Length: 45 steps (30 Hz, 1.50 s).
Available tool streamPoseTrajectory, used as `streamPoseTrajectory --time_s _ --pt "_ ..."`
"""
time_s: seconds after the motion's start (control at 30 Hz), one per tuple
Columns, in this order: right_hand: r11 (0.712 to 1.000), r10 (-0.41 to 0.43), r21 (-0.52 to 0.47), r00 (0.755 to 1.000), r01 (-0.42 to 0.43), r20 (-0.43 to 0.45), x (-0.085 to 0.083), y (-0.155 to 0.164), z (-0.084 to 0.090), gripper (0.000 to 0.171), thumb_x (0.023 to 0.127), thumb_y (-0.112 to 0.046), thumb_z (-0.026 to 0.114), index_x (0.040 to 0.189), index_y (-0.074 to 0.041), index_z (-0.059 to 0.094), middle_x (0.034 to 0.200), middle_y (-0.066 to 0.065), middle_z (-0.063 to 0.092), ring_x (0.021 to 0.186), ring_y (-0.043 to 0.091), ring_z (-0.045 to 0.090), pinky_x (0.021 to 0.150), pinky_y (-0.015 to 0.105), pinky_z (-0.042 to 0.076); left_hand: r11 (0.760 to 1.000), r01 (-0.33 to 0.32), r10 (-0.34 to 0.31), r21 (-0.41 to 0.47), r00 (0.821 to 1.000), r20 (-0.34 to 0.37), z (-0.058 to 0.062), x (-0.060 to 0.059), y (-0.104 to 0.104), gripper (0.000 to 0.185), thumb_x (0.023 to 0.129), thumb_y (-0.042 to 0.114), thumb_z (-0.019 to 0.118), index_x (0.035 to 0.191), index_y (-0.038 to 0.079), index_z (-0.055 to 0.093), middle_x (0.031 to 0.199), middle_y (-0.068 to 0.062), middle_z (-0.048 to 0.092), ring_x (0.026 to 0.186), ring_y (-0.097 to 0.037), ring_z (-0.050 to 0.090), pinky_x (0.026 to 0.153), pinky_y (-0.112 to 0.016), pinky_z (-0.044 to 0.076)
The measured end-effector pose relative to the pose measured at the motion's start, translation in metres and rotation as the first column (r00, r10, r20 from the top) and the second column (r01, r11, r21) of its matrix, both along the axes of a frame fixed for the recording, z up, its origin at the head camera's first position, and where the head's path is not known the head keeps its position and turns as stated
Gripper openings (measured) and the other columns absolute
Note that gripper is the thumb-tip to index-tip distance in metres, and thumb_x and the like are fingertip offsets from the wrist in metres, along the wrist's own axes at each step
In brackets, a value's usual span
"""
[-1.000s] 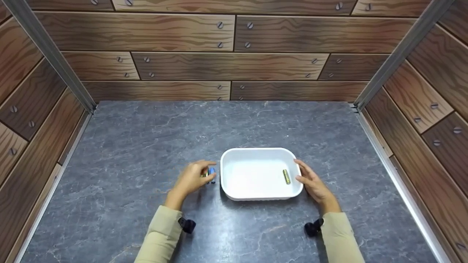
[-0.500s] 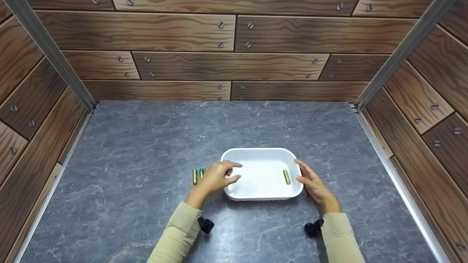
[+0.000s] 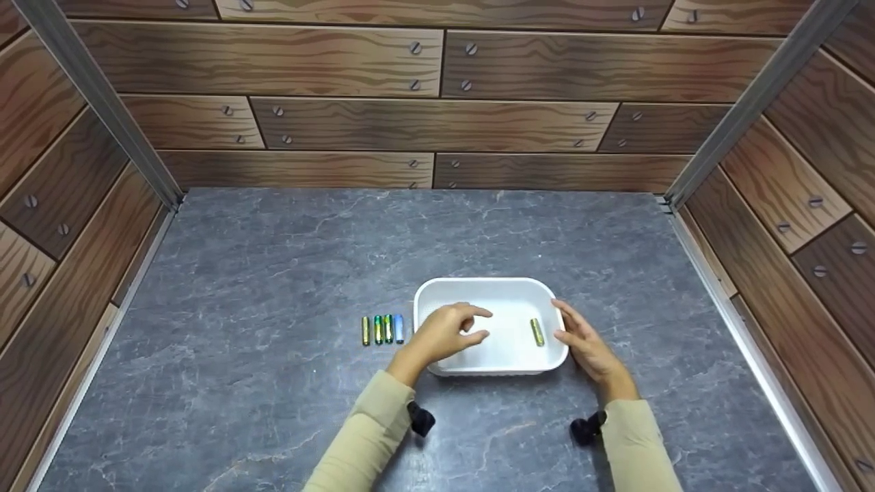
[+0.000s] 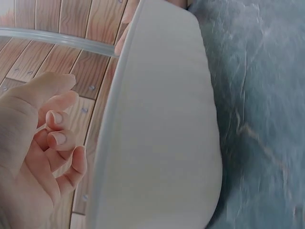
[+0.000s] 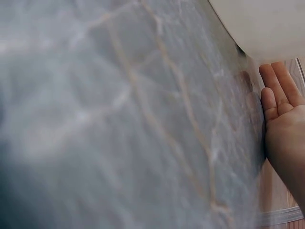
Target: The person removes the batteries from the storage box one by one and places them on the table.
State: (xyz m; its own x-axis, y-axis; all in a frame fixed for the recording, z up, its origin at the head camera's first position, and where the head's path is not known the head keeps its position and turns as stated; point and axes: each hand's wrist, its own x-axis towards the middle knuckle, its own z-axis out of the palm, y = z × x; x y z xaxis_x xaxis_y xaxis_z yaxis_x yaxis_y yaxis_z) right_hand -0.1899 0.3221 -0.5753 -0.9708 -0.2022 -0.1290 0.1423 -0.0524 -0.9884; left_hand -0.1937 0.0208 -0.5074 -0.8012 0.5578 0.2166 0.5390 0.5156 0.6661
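Note:
My left hand (image 3: 444, 333) is over the left half of a white plastic tub (image 3: 490, 366), thumb and index finger apart with nothing between them. In the left wrist view the other fingers of this hand (image 4: 43, 138) curl loosely beside the tub's wall (image 4: 157, 119). A single gold-green battery (image 3: 537, 332) lies in the tub near its right end. There my right hand (image 3: 589, 345) touches the rim with fingertips and thumb; the right wrist view shows its straight fingers (image 5: 281, 86) against the tub's side. Left of the tub, several batteries stand in a row, including a blue one (image 3: 398, 329) and a gold one (image 3: 366, 331).
A dark grey marbled tabletop (image 3: 273, 273) lies under everything. Wood-patterned walls (image 3: 342, 123) enclose it at the back and sides, with metal posts (image 3: 745, 102) in the corners. A black wrist camera (image 3: 422, 419) sits on the left cuff, another (image 3: 586, 429) on the right.
My left hand has moved right from the row of batteries to above the tub, uncovering the row. My right hand and the battery in the tub have stayed in place.

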Motion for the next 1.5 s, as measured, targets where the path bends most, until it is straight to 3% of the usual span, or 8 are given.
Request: streamPoseTrajectory --time_s 0.4,0.57,0.73,1.07,1.27,1.37,1.5 --pt "1.000 0.020 -0.015 1.000 -0.021 -0.022 0.001 0.002 -0.001 0.062 0.093 0.003 0.051 0.149 -0.001 0.025 0.132 -0.019 0.052 0.122 -0.006 0.048 0.098 0.012 0.039 0.998 -0.029 0.032 -0.053 0.998 0.058 -0.011 -0.002 0.039 0.029 0.088 0.027 0.068 0.114 0.013 0.070 0.070 0.002 0.049 0.062 -0.003 0.035 0.063 -0.016 0.029" --pt "0.997 0.066 -0.029 0.996 -0.068 -0.060 0.002 0.004 -0.002 0.061 0.094 0.001 0.051 0.149 -0.001 0.024 0.135 -0.017 0.051 0.123 -0.005 0.047 0.099 0.013 0.039 0.996 -0.062 0.066 -0.066 0.996 0.064 -0.013 -0.002 0.054 0.029 0.088 0.028 0.069 0.113 0.014 0.071 0.070 0.000 0.053 0.060 -0.002 0.035 0.060 -0.015 0.029" --pt "0.993 0.106 -0.037 0.989 -0.110 -0.100 0.002 0.006 -0.003 0.057 0.095 0.000 0.050 0.148 -0.007 0.030 0.136 -0.017 0.051 0.124 -0.003 0.048 0.098 0.015 0.041 0.990 -0.100 0.105 -0.095 0.993 0.052 -0.015 -0.005 0.066 0.032 0.086 0.032 0.071 0.114 0.016 0.070 0.068 0.006 0.048 0.058 -0.002 0.035 0.056 -0.014 0.028" --pt "0.994 0.099 -0.035 0.989 -0.103 -0.106 0.001 0.006 -0.004 0.057 0.095 -0.001 0.050 0.148 -0.009 0.032 0.137 -0.017 0.051 0.125 -0.003 0.048 0.099 0.016 0.041 0.980 -0.158 0.170 -0.119 0.980 0.101 -0.022 -0.008 0.086 0.037 0.085 0.032 0.072 0.117 0.015 0.069 0.069 0.007 0.047 0.059 -0.003 0.036 0.054 -0.016 0.028" --pt "0.994 0.087 -0.058 0.989 -0.095 -0.122 0.000 0.005 -0.005 0.056 0.094 0.002 0.049 0.147 -0.007 0.033 0.137 -0.016 0.052 0.125 0.000 0.049 0.100 0.016 0.041 0.967 -0.190 0.215 -0.172 0.967 0.136 -0.027 -0.008 0.098 0.043 0.081 0.037 0.075 0.119 0.016 0.068 0.080 0.003 0.063 0.066 -0.005 0.047 0.059 -0.019 0.037" --pt "0.993 0.103 -0.044 0.990 -0.108 -0.099 0.000 0.005 -0.004 0.058 0.095 0.000 0.049 0.149 -0.009 0.030 0.137 -0.018 0.049 0.125 -0.002 0.048 0.099 0.016 0.042 0.951 -0.223 0.256 -0.212 0.956 0.141 -0.029 -0.008 0.103 0.047 0.079 0.040 0.077 0.120 0.018 0.067 0.091 0.002 0.071 0.077 -0.008 0.060 0.066 -0.021 0.047" --pt "0.992 0.122 -0.032 0.988 -0.125 -0.091 0.000 0.007 -0.003 0.059 0.096 -0.001 0.049 0.150 -0.009 0.027 0.137 -0.019 0.048 0.125 -0.005 0.047 0.099 0.015 0.042 0.929 -0.246 0.293 -0.277 0.945 0.145 -0.030 -0.010 0.107 0.054 0.077 0.044 0.078 0.123 0.020 0.065 0.107 0.002 0.072 0.095 -0.012 0.067 0.079 -0.026 0.053"
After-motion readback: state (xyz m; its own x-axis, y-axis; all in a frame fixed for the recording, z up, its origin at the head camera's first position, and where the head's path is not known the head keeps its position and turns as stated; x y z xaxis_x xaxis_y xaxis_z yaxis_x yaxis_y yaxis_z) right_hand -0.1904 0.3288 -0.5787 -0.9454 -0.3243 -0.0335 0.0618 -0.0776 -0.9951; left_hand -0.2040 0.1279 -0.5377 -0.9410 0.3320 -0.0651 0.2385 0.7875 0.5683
